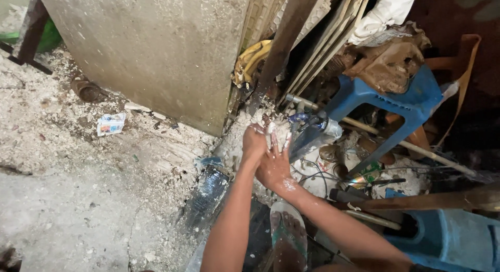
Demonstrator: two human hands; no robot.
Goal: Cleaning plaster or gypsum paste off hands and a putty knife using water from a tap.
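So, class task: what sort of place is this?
Probably a cluttered workshop corner or work yard: white dust and debris over the concrete floor, boards leaning upright, and a blue plastic stool amid rods and scrap.

Pretty cramped spot tbh. Both hands, left hand (253, 143) and right hand (274, 165), are pushed together into a narrow pocket at the foot of the grey slab (156, 48), touching a lump of white paste (277, 127). Straight above, a dark wooden post (284, 42) leans in, and stacked boards (333, 37) block the upper right. Right side is jammed: blue plastic stool (411, 102), a long pole (411, 147), tangled wires (317, 174), a clear bottle (317, 134). Below the wrists sits a foot in a sandal (287, 235), with a flattened plastic bottle (208, 191) just left. Only real open room is the dusty floor (67, 199) on the left.
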